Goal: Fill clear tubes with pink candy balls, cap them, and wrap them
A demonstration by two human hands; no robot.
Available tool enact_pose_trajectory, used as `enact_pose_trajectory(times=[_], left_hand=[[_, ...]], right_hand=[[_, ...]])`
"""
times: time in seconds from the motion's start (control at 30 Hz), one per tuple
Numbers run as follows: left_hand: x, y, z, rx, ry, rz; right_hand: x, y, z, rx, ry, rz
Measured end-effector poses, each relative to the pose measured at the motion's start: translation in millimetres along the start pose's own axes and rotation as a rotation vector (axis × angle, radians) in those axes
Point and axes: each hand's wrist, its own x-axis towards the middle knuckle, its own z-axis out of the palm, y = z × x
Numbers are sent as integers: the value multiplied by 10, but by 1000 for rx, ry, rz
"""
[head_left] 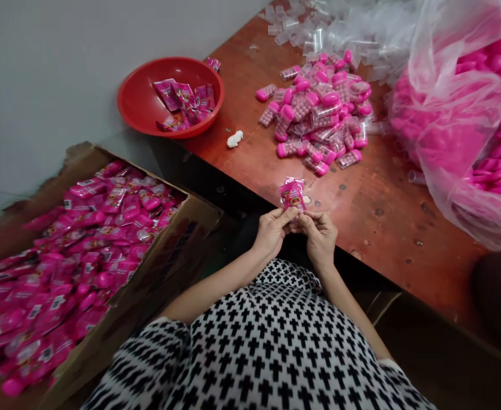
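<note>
The left hand (pixel 271 230) and right hand (pixel 321 236) are pinching the lower end of a small pink packet (pixel 292 193) between their fingertips, holding it upright over the near edge of the table (pixel 382 216); its print is probably too blurred to read. From the hands, a pile of pink-capped tubes (pixel 319 114) is lying at twelve o'clock, a red bowl (pixel 133 108) at ten, a cardboard box (pixel 191 213) at eight and a clear bag (pixel 447 74) at two.

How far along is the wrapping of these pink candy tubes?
Done: the cardboard box holds many wrapped packets. In hand: the left hand and right hand pinch one pink packet over the table edge. Left: a pile of unwrapped tubes lies on the table, so much seems to remain.
</note>
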Motion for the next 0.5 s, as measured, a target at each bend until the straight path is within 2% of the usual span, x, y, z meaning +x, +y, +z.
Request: enact_pose_trajectory(times=[0.13, 0.23, 0.3, 0.4, 0.5], left_hand=[[-6, 30, -48, -10, 11, 10], [-64, 35, -84, 8, 37, 21], [-149, 112, -146, 30, 51, 69], [-307, 422, -367, 51, 141, 285], [-353, 838, -702, 48, 384, 624]], right_hand=[[-20, 6, 15, 27, -104, 37], [-7, -23, 109, 23, -117, 49], [9, -55, 191, 30, -179, 70], [35, -102, 272, 52, -284, 96], [74, -117, 258, 44, -304, 102]])
